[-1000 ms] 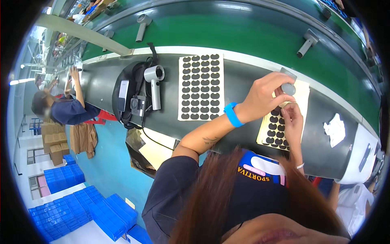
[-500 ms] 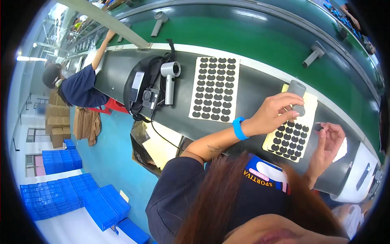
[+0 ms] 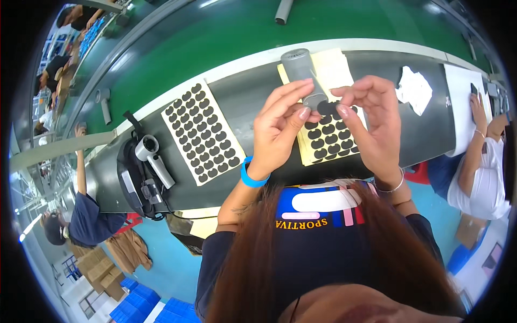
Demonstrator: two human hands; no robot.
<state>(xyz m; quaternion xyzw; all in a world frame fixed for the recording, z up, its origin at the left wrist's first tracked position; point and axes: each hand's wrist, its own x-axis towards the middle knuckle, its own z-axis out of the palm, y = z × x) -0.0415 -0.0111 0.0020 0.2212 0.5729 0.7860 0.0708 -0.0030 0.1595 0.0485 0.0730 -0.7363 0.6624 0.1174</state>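
Observation:
My left hand (image 3: 277, 129) holds a grey cylinder-shaped part (image 3: 302, 75) upright above the dark bench (image 3: 242, 97). My right hand (image 3: 371, 121) pinches a small black sticker (image 3: 326, 107) against the lower end of that part. Under both hands lies a yellow backing sheet (image 3: 331, 137) with rows of black stickers. A blue band sits on my left wrist, a thin bracelet on my right.
A second sheet of black stickers (image 3: 202, 134) lies to the left, beside a white pistol-shaped tool (image 3: 153, 159) on a black holder. White scraps (image 3: 413, 86) lie at right. A green conveyor belt (image 3: 215, 48) runs behind. Other people (image 3: 479, 167) work at both sides.
The view has swung left and my hands have come together. My right hand, earlier apart at the bench edge, now presses a sticker to the grey part held by my left.

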